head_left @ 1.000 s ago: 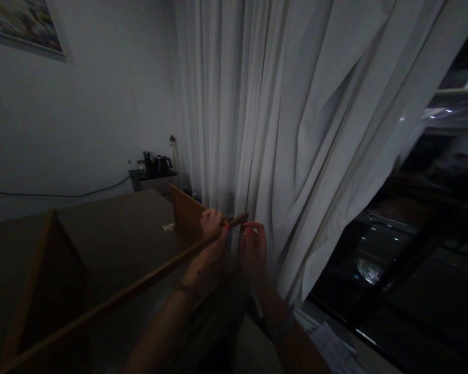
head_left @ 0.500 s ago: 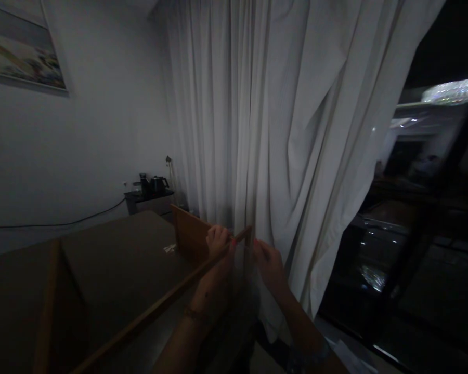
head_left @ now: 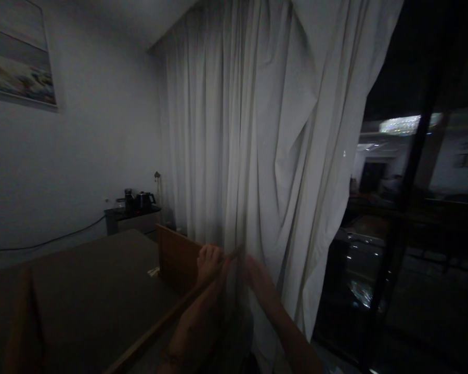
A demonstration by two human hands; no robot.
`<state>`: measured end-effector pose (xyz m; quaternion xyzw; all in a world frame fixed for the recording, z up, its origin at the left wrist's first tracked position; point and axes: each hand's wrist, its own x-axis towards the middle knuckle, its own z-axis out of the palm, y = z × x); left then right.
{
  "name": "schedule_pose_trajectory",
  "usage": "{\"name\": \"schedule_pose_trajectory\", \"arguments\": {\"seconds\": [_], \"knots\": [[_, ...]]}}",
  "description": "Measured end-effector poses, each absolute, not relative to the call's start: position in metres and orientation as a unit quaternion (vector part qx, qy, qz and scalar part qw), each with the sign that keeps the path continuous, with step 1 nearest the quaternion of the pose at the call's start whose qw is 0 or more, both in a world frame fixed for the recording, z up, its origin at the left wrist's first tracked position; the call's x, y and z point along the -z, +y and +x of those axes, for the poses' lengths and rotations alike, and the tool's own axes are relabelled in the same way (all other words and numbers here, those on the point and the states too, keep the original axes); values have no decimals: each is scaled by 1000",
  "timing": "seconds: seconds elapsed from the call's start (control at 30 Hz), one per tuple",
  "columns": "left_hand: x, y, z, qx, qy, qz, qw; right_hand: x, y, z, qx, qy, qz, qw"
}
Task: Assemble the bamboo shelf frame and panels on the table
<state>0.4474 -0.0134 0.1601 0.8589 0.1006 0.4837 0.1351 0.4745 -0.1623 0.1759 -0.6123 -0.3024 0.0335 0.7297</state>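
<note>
A wooden frame of joined boards lies on a grey-brown flat surface (head_left: 101, 280). Its long narrow rail (head_left: 159, 330) runs from the lower middle up to a far corner, where an upright brown board (head_left: 177, 254) meets it. My left hand (head_left: 210, 267) is wrapped around the rail close to that corner, fingers over the inner side. Just right of the rail's end is my right hand (head_left: 259, 283), smeared by motion; whether it touches the wood or holds anything cannot be made out. Another wooden piece (head_left: 25, 317) stands blurred at the lower left.
Small white strips (head_left: 153, 271) lie beside the brown board. A long white curtain (head_left: 234, 145) hangs right behind the hands. At the back left, a dark side table (head_left: 132, 218) carries a black kettle (head_left: 143, 200). Dark glass (head_left: 413, 249) fills the right side.
The view has tilted up and turned slightly right, so everything sits lower and further left. My right hand's fingers, pinched near the rail's end before, are now blurred. My left hand keeps its hold.
</note>
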Motion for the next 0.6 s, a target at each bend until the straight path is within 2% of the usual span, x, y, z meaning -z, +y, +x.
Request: {"name": "schedule_pose_trajectory", "arguments": {"seconds": [0.37,0.6], "knots": [[-158,-10,448,-507,36,839,193,-174,-159,466,145,-313,-615,709],[-155,-7,453,-505,34,836,210,-152,-171,487,341,-396,-661,538]]}}
